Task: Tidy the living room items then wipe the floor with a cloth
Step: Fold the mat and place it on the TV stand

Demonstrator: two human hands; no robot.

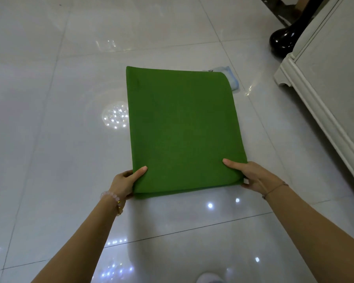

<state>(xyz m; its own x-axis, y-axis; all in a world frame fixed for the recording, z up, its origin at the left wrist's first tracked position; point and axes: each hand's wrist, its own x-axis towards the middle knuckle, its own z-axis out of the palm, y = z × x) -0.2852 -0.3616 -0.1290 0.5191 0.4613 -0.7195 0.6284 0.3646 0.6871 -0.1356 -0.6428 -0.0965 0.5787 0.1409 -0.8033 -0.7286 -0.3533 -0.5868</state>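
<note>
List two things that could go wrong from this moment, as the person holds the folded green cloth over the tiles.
1. The left hand and right hand pinch only the near corners of the green cloth, so its folded layers might slip apart or sag.
2. The green cloth hides part of the light blue cloth on the floor. That cloth might get overlooked or covered.
3. A swing to the right might knock the black vase.

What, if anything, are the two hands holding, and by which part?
The folded green cloth, by its near edge: left hand at the left corner, right hand at the right corner.
</note>
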